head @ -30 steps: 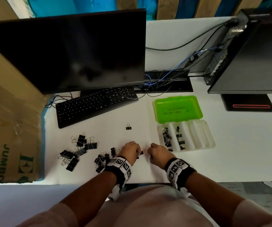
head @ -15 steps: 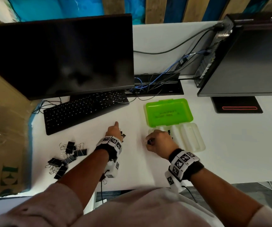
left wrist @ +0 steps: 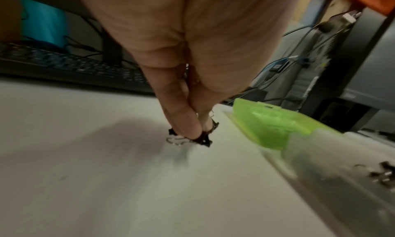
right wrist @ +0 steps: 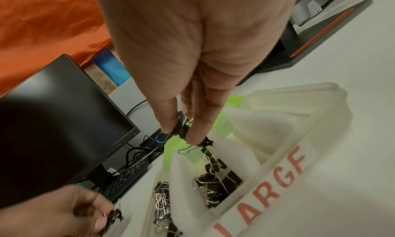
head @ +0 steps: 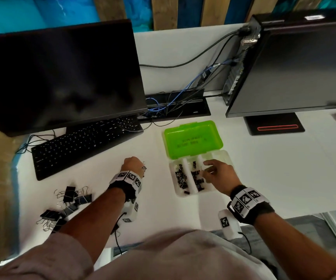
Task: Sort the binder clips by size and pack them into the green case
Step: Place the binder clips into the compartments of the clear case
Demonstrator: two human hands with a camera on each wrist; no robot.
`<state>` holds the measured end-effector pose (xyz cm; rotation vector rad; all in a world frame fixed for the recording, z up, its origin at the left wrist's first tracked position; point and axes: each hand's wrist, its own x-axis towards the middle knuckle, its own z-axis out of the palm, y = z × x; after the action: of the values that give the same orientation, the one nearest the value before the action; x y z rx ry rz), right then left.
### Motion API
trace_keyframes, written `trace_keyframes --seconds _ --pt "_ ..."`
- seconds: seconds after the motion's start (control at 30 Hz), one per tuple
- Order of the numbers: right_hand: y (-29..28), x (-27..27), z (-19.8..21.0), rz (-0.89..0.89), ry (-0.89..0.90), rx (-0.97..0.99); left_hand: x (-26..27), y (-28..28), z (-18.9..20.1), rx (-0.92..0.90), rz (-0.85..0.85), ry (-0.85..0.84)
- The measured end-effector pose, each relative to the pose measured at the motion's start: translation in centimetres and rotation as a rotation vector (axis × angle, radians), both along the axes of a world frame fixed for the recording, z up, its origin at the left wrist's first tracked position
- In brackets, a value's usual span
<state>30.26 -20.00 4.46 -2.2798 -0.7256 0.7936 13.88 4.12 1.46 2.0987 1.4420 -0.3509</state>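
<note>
The green case (head: 193, 138) lies open on the white desk, its clear tray (head: 223, 158) toward me with small black binder clips (head: 181, 177) in its two left slots. My right hand (head: 208, 171) hovers over the second slot and pinches small binder clips (right wrist: 183, 129) between thumb and fingers. My left hand (head: 140, 168) is left of the case, just above the desk, and pinches a small binder clip (left wrist: 203, 138). A heap of larger black clips (head: 68, 201) lies at the near left of the desk.
A black keyboard (head: 86, 142) and a dark monitor (head: 62, 77) stand behind my left hand. A second monitor (head: 292, 67) with its stand, and cables (head: 173, 102), sit at the back right. The tray's front wall reads "LARGE" (right wrist: 275, 191).
Both hands left the near desk edge. The left reached forward to the lone clip and took it. The right carried its clips from beside the tray to above the second slot.
</note>
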Motion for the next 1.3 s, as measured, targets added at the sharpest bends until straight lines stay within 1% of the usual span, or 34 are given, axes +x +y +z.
trace_keyframes --seconds 0.07,0.13,0.2,0.27,0.33,0.43,0.53,0.67,0.73,0.8,0.9,0.97,1.03,1.1,1.17,1.2,1.3 --pt "-0.2 0.0 -0.5 0.006 0.053 0.022 1.2 -1.2 1.5 -0.028 -0.014 -0.111" --pt "-0.4 0.1 -0.7 0.031 0.004 0.007 2.9 -2.7 3.0 -0.059 -0.077 -0.263" --pt "-0.5 0.4 -0.7 0.051 -0.059 -0.012 5.0 -4.7 4.3 -0.053 -0.205 -0.363" --pt "-0.8 0.5 -0.5 0.062 -0.081 -0.02 6.9 -7.0 5.1 -0.068 -0.326 -0.392" --pt "-1.1 0.5 -0.5 0.061 -0.095 -0.013 8.3 -9.1 4.9 -0.075 -0.45 -0.366" --pt "-1.6 0.6 -0.6 0.065 -0.097 -0.014 9.6 -11.0 3.6 -0.063 -0.547 -0.254" --pt "-1.9 0.6 -0.8 0.103 -0.085 -0.049 10.4 -11.9 3.4 -0.061 -0.547 -0.185" --pt "-1.7 0.3 -1.1 0.157 -0.078 -0.051 10.4 -11.7 3.4 -0.043 -0.537 -0.146" --pt "-1.3 0.3 -1.3 0.178 -0.114 -0.039 10.1 -11.3 3.3 -0.057 -0.55 -0.14" --pt "-0.7 0.2 -1.6 0.226 -0.175 -0.044 9.5 -11.1 3.4 -0.075 -0.554 -0.174" --pt "0.5 0.2 -2.0 0.344 -0.279 -0.128 8.1 -10.1 3.6 -0.083 -0.515 -0.265" --pt "1.2 0.2 -2.0 0.41 -0.333 -0.196 6.1 -8.7 3.9 -0.083 -0.453 -0.337" --pt "2.1 0.1 -1.9 0.418 -0.395 -0.186 3.4 -6.8 4.0 -0.076 -0.365 -0.428" --pt "3.5 -0.6 -1.8 0.396 -0.471 -0.112 -0.3 -4.7 4.0 -0.021 -0.243 -0.476" --pt "5.4 -2.4 -1.6 0.42 -0.504 -0.009 -4.3 -2.6 4.0 0.038 -0.141 -0.44" --pt "6.6 -3.7 -1.4 0.466 -0.482 0.043 -6.4 -1.7 4.0 0.061 -0.098 -0.395" --pt "9.7 -8.7 -1.2 0.724 -0.338 0.113 -12.2 -0.1 4.1 0.101 -0.001 -0.258"
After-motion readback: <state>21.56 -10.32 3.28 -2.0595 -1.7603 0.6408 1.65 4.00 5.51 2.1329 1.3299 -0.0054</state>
